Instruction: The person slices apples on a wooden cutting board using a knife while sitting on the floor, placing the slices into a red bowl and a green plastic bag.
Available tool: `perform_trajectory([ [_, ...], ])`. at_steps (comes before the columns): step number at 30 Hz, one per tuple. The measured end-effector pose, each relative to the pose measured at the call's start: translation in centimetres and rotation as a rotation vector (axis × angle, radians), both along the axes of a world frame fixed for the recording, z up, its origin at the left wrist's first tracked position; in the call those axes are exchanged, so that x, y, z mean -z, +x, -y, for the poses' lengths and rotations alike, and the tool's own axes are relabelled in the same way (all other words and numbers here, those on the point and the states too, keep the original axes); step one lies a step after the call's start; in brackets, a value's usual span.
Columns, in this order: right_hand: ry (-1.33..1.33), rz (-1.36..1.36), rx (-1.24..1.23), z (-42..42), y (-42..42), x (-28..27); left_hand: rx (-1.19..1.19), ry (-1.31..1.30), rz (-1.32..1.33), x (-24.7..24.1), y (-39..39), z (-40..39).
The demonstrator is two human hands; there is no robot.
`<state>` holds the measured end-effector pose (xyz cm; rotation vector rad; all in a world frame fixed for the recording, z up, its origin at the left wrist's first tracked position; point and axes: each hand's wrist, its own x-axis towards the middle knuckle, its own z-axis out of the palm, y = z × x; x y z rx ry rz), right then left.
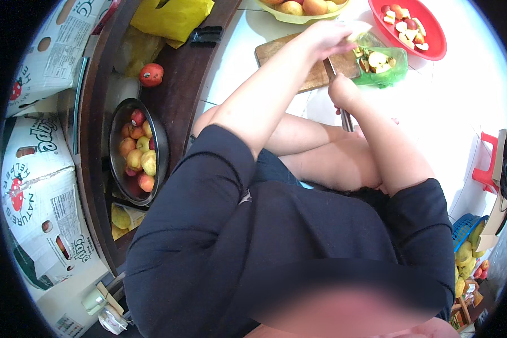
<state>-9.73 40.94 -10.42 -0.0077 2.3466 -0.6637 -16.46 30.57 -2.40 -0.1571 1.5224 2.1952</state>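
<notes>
My left hand [331, 40] is raised over the wooden cutting board [281, 53], its fingers around a pale, blurred piece of fruit [360, 28], seemingly apple. My right hand [344, 91] grips a knife [330, 69]; its blade points up at the board and its metal handle sticks out below the fist. Beside the board, a green plastic bag [399, 65] holds apple scraps and cut pieces [378, 59]. Cut apple chunks [410, 24] lie in a red plastic basin [437, 42] at the upper right.
A yellow basin [297, 18] of apples stands beyond the board. On the dark wooden shelf [177, 80] at left are a black bowl [162, 148] of apples, a single red apple [151, 75] and a yellow bag [173, 19]. My crossed legs [329, 164] are on the tiled floor.
</notes>
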Motion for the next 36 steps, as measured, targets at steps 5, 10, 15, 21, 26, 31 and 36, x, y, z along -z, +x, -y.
perform_trajectory([
  [5, -0.101, -0.026, -0.015, 2.2, 0.8, -3.2, -0.287, -0.714, -0.516, -0.8, -8.6, 0.3],
  [10, -0.094, -0.015, -0.030, -0.2, -0.4, -2.0, -0.105, -1.585, -0.350, -2.3, -7.7, 2.2],
  [15, -0.067, -0.054, -0.145, 0.9, -0.8, -1.5, 0.007, -1.842, -0.382, 0.3, -8.6, 3.4],
  [21, -0.039, -0.087, -0.186, -0.2, -1.0, -1.3, 0.278, -1.625, -0.488, 0.3, -10.2, 7.3],
  [26, -0.055, -0.086, -0.109, 0.2, -1.4, -1.3, -0.227, 0.069, -0.117, 2.4, -4.5, 12.4],
  [31, -0.042, -0.101, -0.085, -1.3, -1.7, -0.9, -0.110, 0.622, 0.176, -0.6, 6.0, 12.4],
  [36, -0.019, -0.218, -0.110, -0.1, -1.0, -1.6, -0.178, 0.144, 0.159, 4.1, 8.7, 12.1],
])
